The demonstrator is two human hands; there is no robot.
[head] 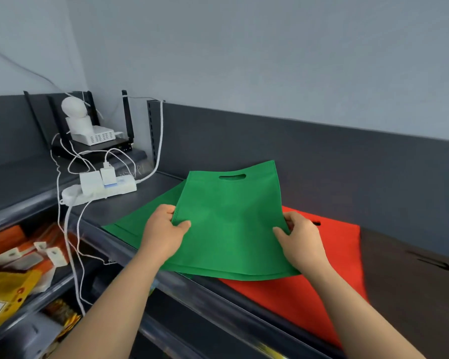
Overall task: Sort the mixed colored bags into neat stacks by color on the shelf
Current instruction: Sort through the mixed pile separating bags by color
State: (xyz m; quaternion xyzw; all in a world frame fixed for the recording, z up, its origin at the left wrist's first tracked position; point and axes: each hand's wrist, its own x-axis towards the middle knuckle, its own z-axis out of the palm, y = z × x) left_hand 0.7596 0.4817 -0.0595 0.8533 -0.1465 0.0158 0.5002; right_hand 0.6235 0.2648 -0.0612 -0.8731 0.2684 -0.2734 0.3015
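We pinched a flat green fabric bag's (231,224) side edges, left hand (163,229) and right hand (300,239).
Bare dark metal shelf (130,204) lay leftward.

Even, soft, fairly bright light with faint shadows; wide-angle bending at the edges, lower corners slightly blurred.

— What is borne by the dark shelf (153,189)?
— A green bag (138,225) is laid flat on it. A red bag (335,244) is spread to its right, with a dark bag (412,286) against the red one's far side.
— And further left?
— A white power strip (101,190) with chargers plugged in.
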